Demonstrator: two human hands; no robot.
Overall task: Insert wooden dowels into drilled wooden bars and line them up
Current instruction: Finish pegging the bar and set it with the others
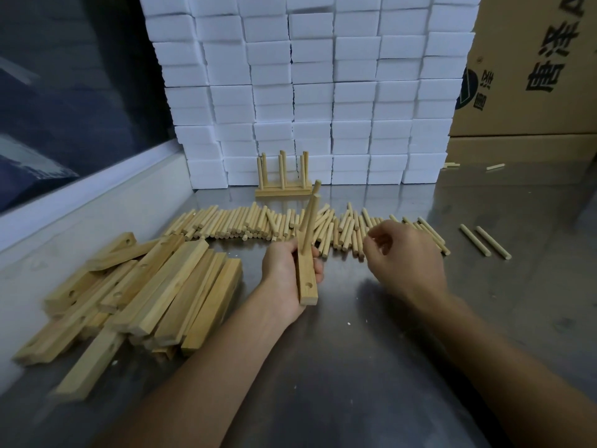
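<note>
— That steel table point(355, 367) takes up the whole corner, doesn't it? White foam blocks point(307, 92) are stacked like a wall at the far side, cardboard cartons point(533, 66) are at the far right, and something dark and sheeted sits off to the left.

— And how far along would you say the job is?

— Early, I'd judge. Only a few finished bars point(284, 190) stand at the far end against the foam, close together with their dowels pointing up. I can't count exactly how many bars are in that group.

— And what's left?

— Plenty. The pile of drilled bars point(135, 286) at the near left looks untouched, and a long heap of loose dowels point(258, 224) runs across the middle of the table. Two stray dowels point(484, 242) lie apart on the right, with a couple more far right by the cartons.

— What's in hand now?

— The left hand point(287, 273) has its fingers wrapped round one bar point(306, 279), held nearly upright above the table. Dowels point(308, 221) already stand up from its far part, and the near hole is open.

— And the other hand?

— The right hand point(400, 253) hovers over the dowel heap, fingers loosely curled. I can't tell whether it has pinched one yet.
</note>
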